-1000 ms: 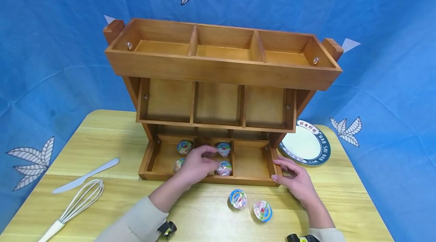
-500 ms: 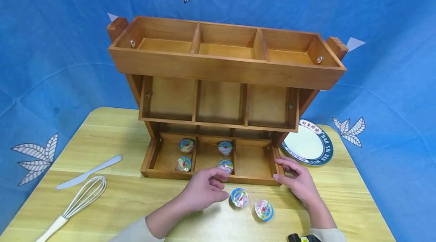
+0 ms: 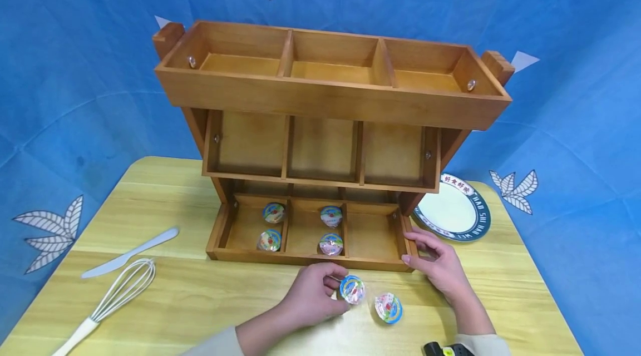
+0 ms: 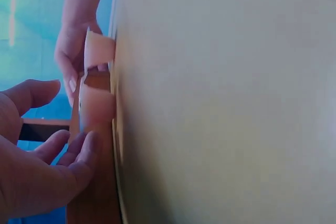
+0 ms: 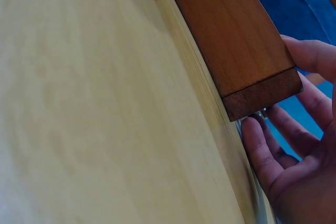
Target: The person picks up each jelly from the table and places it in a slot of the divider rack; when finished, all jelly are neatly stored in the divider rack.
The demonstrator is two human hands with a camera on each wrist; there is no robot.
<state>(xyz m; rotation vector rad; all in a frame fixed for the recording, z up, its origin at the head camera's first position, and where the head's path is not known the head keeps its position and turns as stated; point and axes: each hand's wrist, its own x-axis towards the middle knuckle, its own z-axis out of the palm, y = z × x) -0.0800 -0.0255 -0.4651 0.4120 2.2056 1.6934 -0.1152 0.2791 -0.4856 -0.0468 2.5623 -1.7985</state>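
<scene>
Two small jelly cups with printed foil lids stand on the table in the head view, a nearer-left jelly cup (image 3: 353, 290) and a right-hand jelly cup (image 3: 388, 308). My left hand (image 3: 315, 296) is beside the left one, thumb and fingers spread around its side; the left wrist view shows the fingertips right at the pale cup (image 4: 97, 103). At the right end of a tiered wooden rack (image 3: 310, 260), my right hand (image 3: 438, 262) holds the bottom tray's corner, thumb at the front and fingers along the end. Two jelly cups (image 3: 270, 240) occupy the tray's left compartment, two more jelly cups (image 3: 331, 244) the middle one.
Above the bottom tray, the rack's middle tray (image 3: 320, 182) and upper tray (image 3: 330, 101) jut forward. A blue-rimmed plate (image 3: 483, 217) lies behind the rack's right side. To the left are a pale knife (image 3: 130, 255) and a whisk (image 3: 112, 297). Blue cloth hangs behind.
My left hand has come out of the bottom tray's middle compartment and moved forward and right to the table cup. My right hand has stayed at the rack's corner.
</scene>
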